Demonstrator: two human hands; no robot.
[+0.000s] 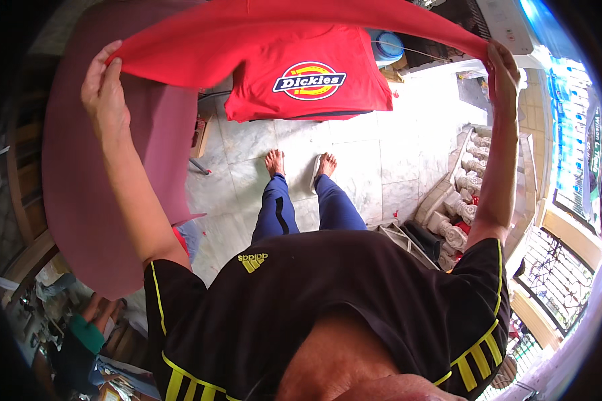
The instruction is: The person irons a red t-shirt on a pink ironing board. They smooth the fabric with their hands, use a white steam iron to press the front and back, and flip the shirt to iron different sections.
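Observation:
A red shirt point(294, 47) with an oval badge printed on it is stretched out in front of me at arm's height. My left hand point(104, 83) grips its left edge, fingers pinched over the cloth. My right hand point(503, 70) holds the right edge, arm raised. The shirt's body hangs down in the middle above the pale tiled floor point(374, 167). My bare feet point(299, 162) stand on the tiles below it.
A large maroon cloth point(87, 194) hangs at my left, behind my left arm. A white stone balustrade point(461, 200) runs along the right. A blue tub point(388, 47) sits at the back. Clutter and another person lie at the lower left.

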